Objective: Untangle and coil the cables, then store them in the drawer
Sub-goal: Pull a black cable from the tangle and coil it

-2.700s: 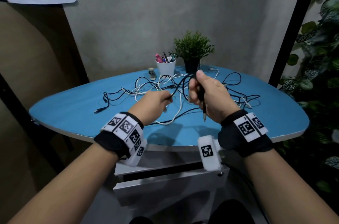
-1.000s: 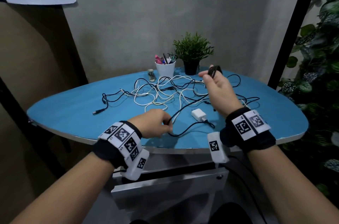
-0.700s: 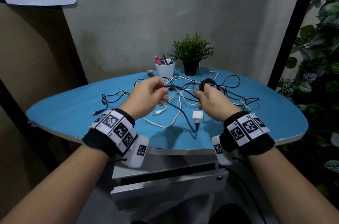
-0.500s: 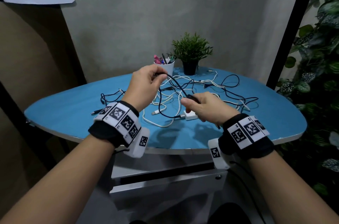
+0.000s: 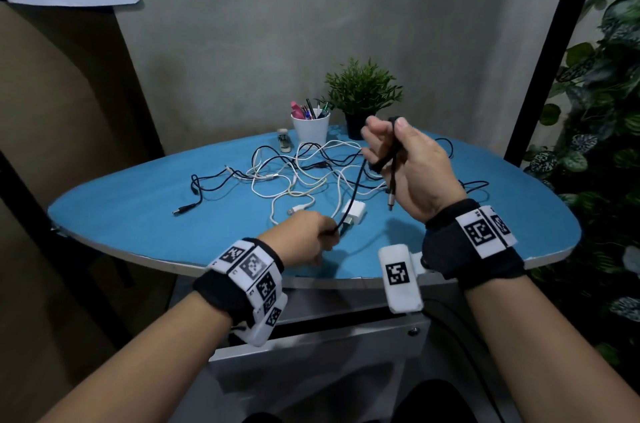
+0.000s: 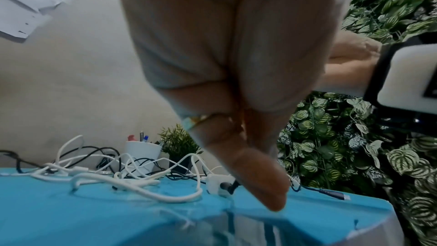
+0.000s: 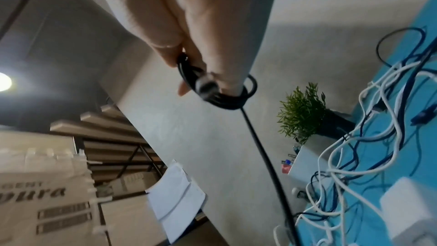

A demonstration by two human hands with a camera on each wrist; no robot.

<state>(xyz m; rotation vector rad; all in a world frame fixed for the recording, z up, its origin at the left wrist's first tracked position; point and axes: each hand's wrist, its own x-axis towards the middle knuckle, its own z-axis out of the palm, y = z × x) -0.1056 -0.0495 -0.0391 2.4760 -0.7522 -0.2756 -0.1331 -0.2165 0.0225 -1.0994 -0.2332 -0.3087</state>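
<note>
On the blue table point(image 5: 138, 211) lies a tangle of white and black cables point(image 5: 298, 173). My right hand point(image 5: 384, 138) is raised above the tangle and grips small loops of a black cable point(image 5: 388, 156) wound round its fingers; the coil point(image 7: 220, 89) shows in the right wrist view. The plug end point(image 5: 391, 204) hangs below the palm. The cable's free length point(image 5: 353, 194) runs down to my left hand point(image 5: 330, 235), which pinches it low at the table's front edge. Beside it a white charger block point(image 5: 354, 213) lies on the table, also seen as the block point(image 6: 216, 182).
A white pen cup point(image 5: 310, 130), a small potted plant point(image 5: 362, 100) and a small object point(image 5: 284, 142) stand at the table's back. A grey drawer unit point(image 5: 311, 343) sits under the table, with a dark gap along its top. Leafy plants point(image 5: 606, 145) and a black post are at the right.
My left hand has dropped from up near the pen cup to the table's front edge, still on the black cable. My right hand has risen with the loops.
</note>
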